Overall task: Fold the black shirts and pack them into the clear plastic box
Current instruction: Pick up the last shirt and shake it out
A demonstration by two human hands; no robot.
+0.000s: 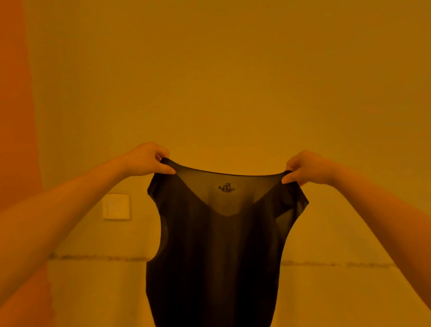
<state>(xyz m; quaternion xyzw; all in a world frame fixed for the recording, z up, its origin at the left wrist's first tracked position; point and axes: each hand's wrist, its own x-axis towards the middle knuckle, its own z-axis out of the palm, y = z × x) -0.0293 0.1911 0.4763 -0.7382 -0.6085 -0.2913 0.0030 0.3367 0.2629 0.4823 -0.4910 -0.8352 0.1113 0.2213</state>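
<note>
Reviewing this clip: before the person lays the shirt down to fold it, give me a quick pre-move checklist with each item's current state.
1. Left hand pinches one shoulder of the black shirt: ok.
2. Right hand pinches the other shoulder: ok.
3. Shirt hangs spread, neckline taut between the hands: ok.
4. Hem free and untwisted: cannot tell, it runs below the frame.
5. Surface to fold on: cannot tell, only the wall and a wall switch show.
6. Clear plastic box within reach: cannot tell, not in view.
</note>
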